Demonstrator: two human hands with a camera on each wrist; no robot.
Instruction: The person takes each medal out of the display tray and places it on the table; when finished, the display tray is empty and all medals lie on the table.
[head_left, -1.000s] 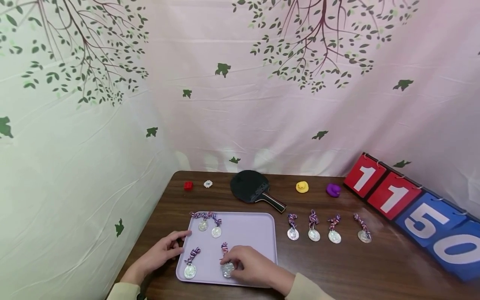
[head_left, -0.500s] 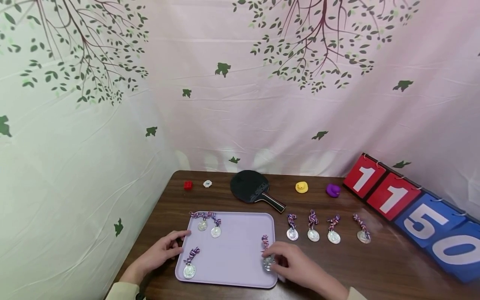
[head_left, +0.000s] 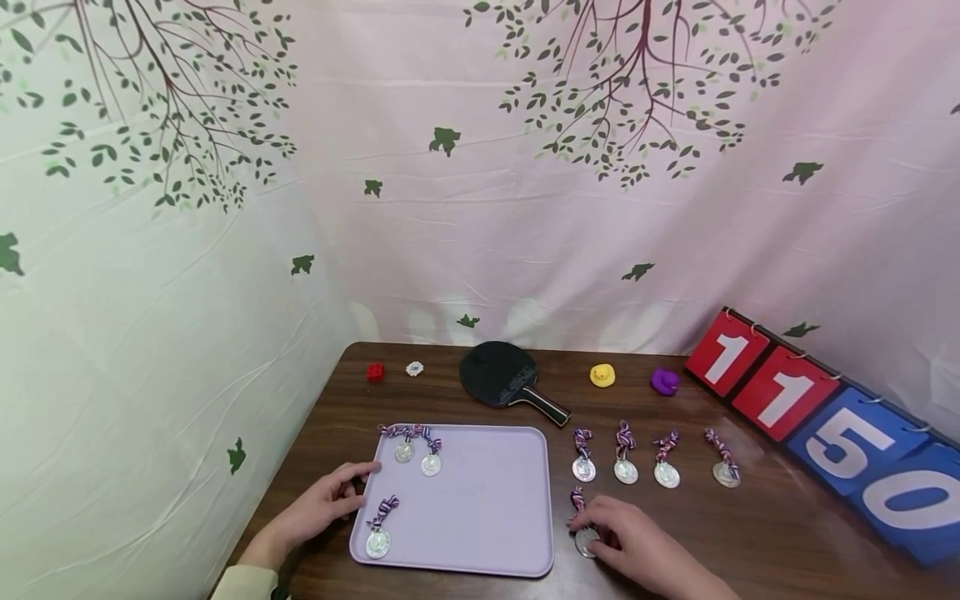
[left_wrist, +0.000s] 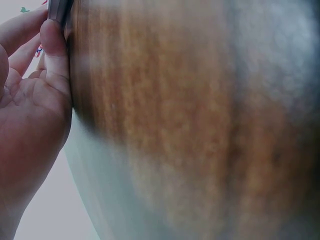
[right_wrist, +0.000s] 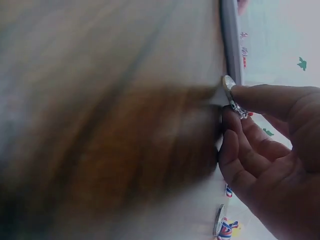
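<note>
My right hand (head_left: 633, 533) pinches a silver medal (head_left: 585, 543) with a striped, knotted ribbon, just right of the lilac tray (head_left: 472, 508). In the right wrist view the thumb and a finger meet on the edge of the medal (right_wrist: 228, 87), close over the table. My left hand (head_left: 326, 504) touches the tray's left rim, its thumb and index finger apart. The left wrist view has that thumb (left_wrist: 54, 40) at the tray's edge. On the tray lie three medals: one at the front left (head_left: 378, 543), the others (head_left: 431, 464) together at the back left.
Right of the tray several medals (head_left: 626, 472) lie in a row. Behind are a table tennis paddle (head_left: 497, 373), a yellow duck (head_left: 602, 375), a purple duck (head_left: 664, 382), a red brick (head_left: 375, 372) and a white chip (head_left: 415, 368). A flip scoreboard (head_left: 787, 392) stands at the right.
My right hand has carried the medal rightward, from the middle of the tray across its right rim to the wooden table beside it. My left hand has stayed at the left rim.
</note>
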